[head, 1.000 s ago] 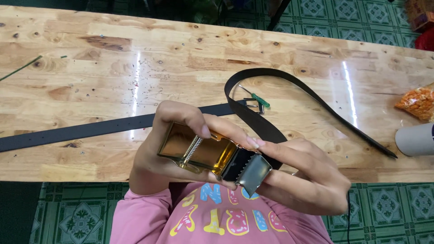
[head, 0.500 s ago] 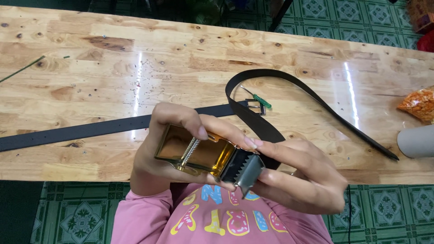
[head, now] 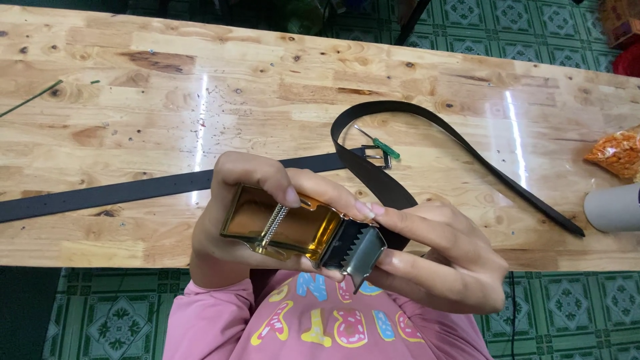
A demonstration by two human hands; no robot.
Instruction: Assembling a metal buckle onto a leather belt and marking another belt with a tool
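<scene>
Head view: both hands grasp the gold belt buckle [head: 287, 230] above the near edge of the worktop [head: 133, 80], long axis running left to right. Left hand [head: 233, 220] grips its gold frame; right hand [head: 440, 260] pinches the toothed clamp end, with the black belt [head: 373, 175] just beyond.

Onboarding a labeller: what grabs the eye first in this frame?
First, the shiny gold metal belt buckle held low at centre by the left hand and right hand, its toothed silver clamp flap hinged open. Behind it, a long black leather belt strap loops across the glossy pale wooden table, with a small green-handled screwdriver inside the loop.
</scene>
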